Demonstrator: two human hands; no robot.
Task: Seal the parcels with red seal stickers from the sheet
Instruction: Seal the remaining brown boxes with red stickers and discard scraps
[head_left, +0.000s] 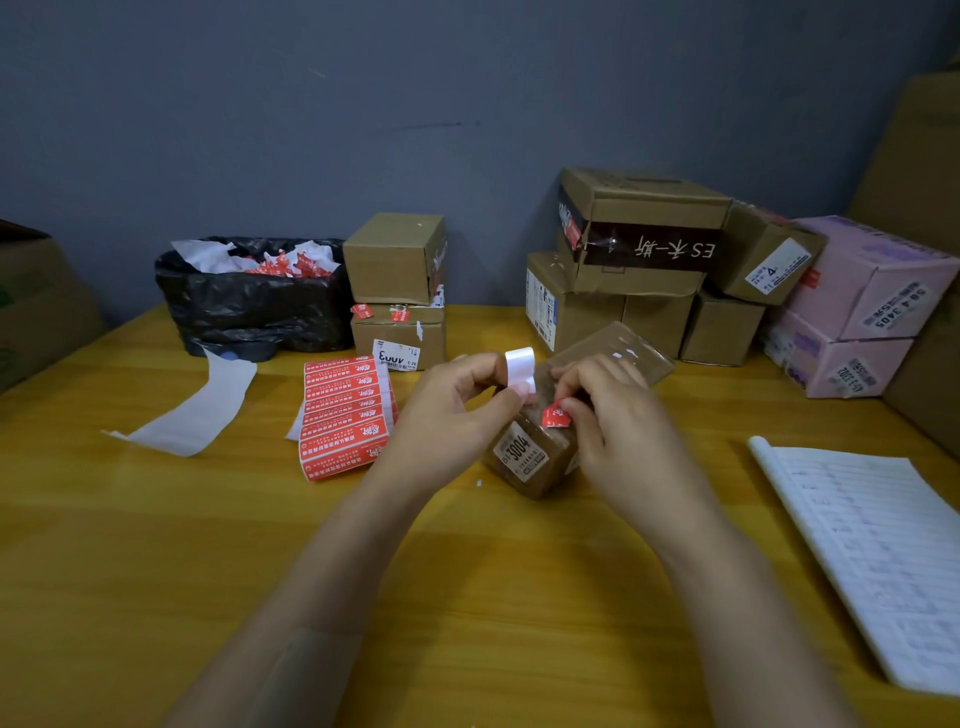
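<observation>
A small, creased red seal sticker (554, 417) is pinched by the fingers of the right hand (618, 421) against the little brown taped cardboard parcel (540, 478) marked 3004. A curled white backing strip (521, 366) is pinched by the fingers of the left hand (457, 410).

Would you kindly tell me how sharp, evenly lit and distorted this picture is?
Head view: soft, even light; glare whitens the backing strip. Head view again: wide-angle bending tilts the pink boxes; the parcel label is sharp, the notebook writing blurred.
</observation>
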